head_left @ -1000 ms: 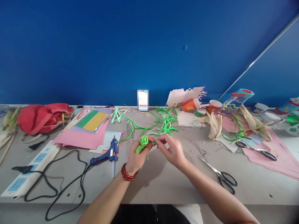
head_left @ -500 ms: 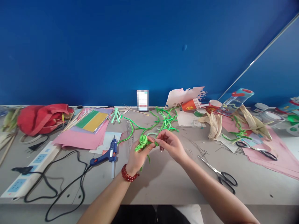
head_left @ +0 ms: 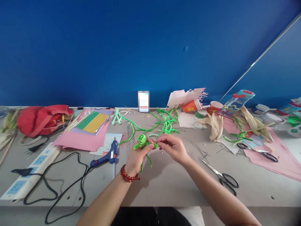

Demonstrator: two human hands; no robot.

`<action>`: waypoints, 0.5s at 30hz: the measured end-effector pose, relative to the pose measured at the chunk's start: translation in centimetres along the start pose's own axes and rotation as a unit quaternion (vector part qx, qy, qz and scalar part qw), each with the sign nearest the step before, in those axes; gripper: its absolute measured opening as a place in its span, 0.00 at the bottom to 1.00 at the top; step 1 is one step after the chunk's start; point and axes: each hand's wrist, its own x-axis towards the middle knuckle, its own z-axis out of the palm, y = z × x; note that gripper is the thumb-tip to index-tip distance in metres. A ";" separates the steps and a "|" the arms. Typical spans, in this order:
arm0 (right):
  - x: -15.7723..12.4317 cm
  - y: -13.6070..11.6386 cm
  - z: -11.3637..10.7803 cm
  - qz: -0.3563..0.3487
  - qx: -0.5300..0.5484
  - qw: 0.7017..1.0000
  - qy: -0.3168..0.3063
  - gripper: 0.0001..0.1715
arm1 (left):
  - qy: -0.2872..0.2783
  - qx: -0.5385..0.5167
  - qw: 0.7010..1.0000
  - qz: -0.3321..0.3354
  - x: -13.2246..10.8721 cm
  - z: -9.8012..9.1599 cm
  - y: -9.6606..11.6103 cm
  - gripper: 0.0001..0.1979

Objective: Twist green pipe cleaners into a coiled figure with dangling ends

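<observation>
At the front middle of the desk (head_left: 164, 191), the left hand (head_left: 137, 160) is gripping a green pipe-cleaner coil (head_left: 142, 139), with its fingers curled around the underside and loose strands (head_left: 148, 160) dangling below. The right hand (head_left: 172, 149) is pinching the strand running out of the coil between thumb and fingertips (head_left: 158, 145). Hands are together, joined at the coil, and both are holding it up off the desk. Red bead bracelet (head_left: 129, 174) is circling the left wrist.

Just left of the hands, a steel ruler (head_left: 130, 138) is lying lengthwise, with a blue glue gun (head_left: 110, 156) beside it, its black cord (head_left: 66, 188) trailing toward a power strip (head_left: 30, 171). Right of the hands, scissors (head_left: 225, 179) are lying open-handled on the desk. Ahead, a tangle of green pipe cleaners (head_left: 166, 122) is sprawling across the desk, one long strand reaching toward the ruler. Farther left, pink paper (head_left: 80, 141) is lying under a striped card sheet (head_left: 92, 122), near a red bag (head_left: 39, 121). Farther right, corn husks (head_left: 215, 128) are piled beside a second pair of scissors (head_left: 257, 152), and an orange cup (head_left: 191, 106) is lying tipped against the blue wall (head_left: 117, 47)
</observation>
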 end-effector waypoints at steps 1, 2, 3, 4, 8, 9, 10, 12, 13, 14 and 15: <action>0.0 0.1 0.0 -0.013 -0.008 1.000 -0.005 0.08 | 0.006 -0.008 1.000 0.005 0.0 0.0 0.0 0.11; 0.0 0.1 0.1 -0.025 -0.016 1.000 -0.008 0.09 | 0.012 -0.014 1.000 0.012 0.0 0.0 0.1 0.11; -0.1 0.2 0.3 -0.034 -0.022 0.999 -0.009 0.09 | 0.017 -0.018 0.999 0.020 0.0 0.0 0.1 0.11; -0.2 0.2 0.5 -0.041 -0.024 0.999 -0.008 0.09 | 0.021 -0.019 0.999 0.030 0.0 0.0 0.2 0.11; -0.6 0.3 1.4 -0.042 -0.027 0.998 0.024 0.09 | 0.023 0.022 0.996 0.083 -0.2 0.2 0.2 0.08; -0.6 0.3 1.6 -0.038 -0.034 0.998 0.036 0.08 | 0.020 0.039 0.994 0.098 -0.2 0.2 0.2 0.07; -0.7 0.2 1.7 -0.032 -0.041 0.998 0.046 0.07 | 0.017 0.057 0.992 0.114 -0.2 0.2 0.2 0.06; -0.8 0.2 1.9 -0.018 -0.048 0.997 0.055 0.08 | 0.008 0.092 0.985 0.149 -0.3 0.2 0.3 0.05; -0.8 0.1 1.9 -0.007 -0.042 0.998 0.053 0.10 | 0.004 0.108 0.980 0.166 -0.3 0.2 0.3 0.05; -0.8 0.1 2.0 0.009 -0.028 0.998 0.049 0.12 | 0.002 0.123 0.976 0.179 -0.3 0.1 0.3 0.05; -0.9 0.1 2.0 0.029 -0.005 0.999 0.044 0.14 | 0.003 0.135 0.972 0.191 -0.3 0.1 0.4 0.05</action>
